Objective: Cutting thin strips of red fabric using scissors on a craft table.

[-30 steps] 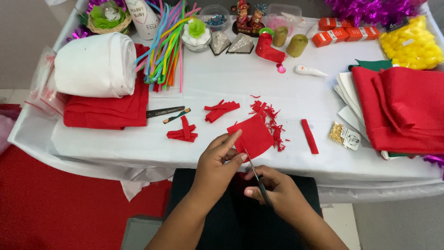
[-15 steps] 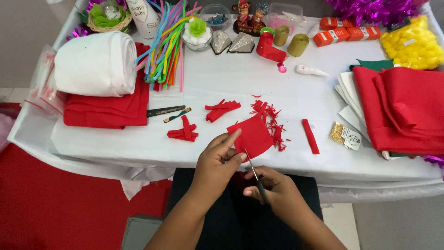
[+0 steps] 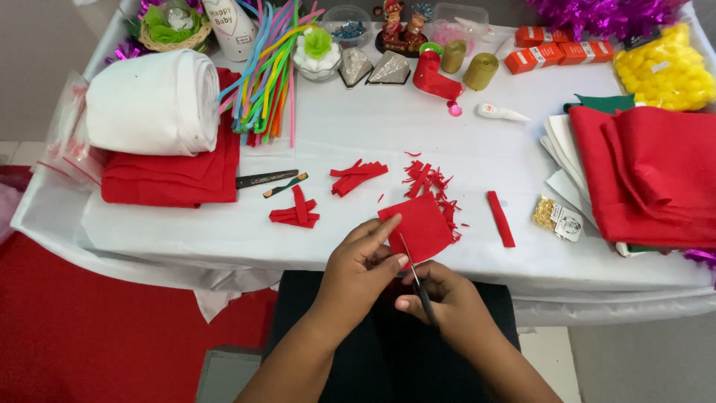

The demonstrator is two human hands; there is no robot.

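Scissors (image 3: 419, 287) sit gripped in the right hand (image 3: 440, 306), blades at the lower edge of a small red felt square (image 3: 419, 227). Left hand (image 3: 362, 261) pinches that flat, roughly cut square just above the tabletop's near edge. Beyond lie red felt scraps (image 3: 432, 183).

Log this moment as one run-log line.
left hand: holds red felt square | right hand: scissors cutting its edge | scraps on table

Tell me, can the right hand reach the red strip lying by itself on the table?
Probably yes. The red strip lies apart on the white table, with nothing between it and the right hand. But that hand is busy holding scissors.
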